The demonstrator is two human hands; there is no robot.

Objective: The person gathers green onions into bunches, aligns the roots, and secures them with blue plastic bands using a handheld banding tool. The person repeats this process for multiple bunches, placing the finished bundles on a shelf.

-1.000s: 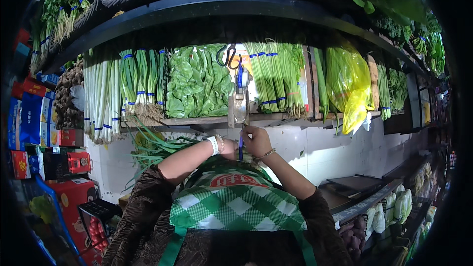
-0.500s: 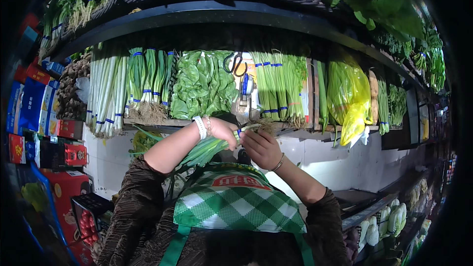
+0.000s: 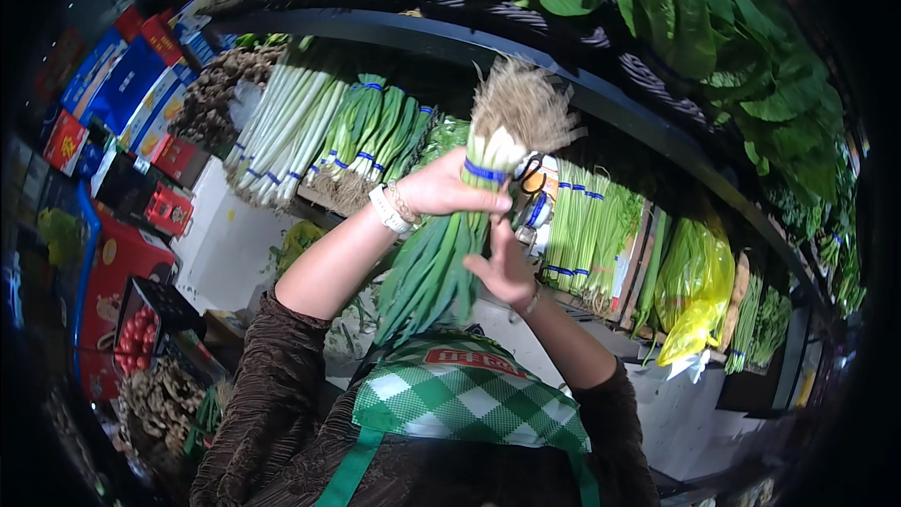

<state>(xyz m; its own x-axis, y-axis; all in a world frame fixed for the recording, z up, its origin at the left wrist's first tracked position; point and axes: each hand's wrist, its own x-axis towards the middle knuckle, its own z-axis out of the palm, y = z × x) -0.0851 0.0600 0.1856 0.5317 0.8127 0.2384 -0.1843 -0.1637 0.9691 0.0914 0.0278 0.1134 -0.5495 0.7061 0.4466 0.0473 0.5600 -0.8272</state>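
Observation:
A bunch of green onions (image 3: pixel 436 263) stands tilted before me, its pale bulbs and bushy roots up and its long green leaves hanging down. My left hand (image 3: pixel 446 186) is wrapped around its stems, just under a blue band (image 3: pixel 485 172). Beside the leaves, my right hand (image 3: pixel 511 268) has its thumb spread and its fingers stretched up; I cannot tell whether it touches the bunch. Partly hidden behind the bunch are scissors (image 3: pixel 532 169) and a blue-and-white tape roll (image 3: pixel 537 213) on the shelf.
Banded long white-stemmed onions (image 3: pixel 291 136) and smaller green bunches (image 3: pixel 371 131) lie on the shelf to the left. Thin green stalks (image 3: pixel 582 225) and a yellow plastic bag (image 3: pixel 694 286) are at right. A dark shelf edge (image 3: pixel 450 38) crosses above, under leafy greens (image 3: pixel 671 14).
The bunch has come up nearer to me and turned roots-up, in my left hand. My right hand has come off the root end and opened. The view has tilted.

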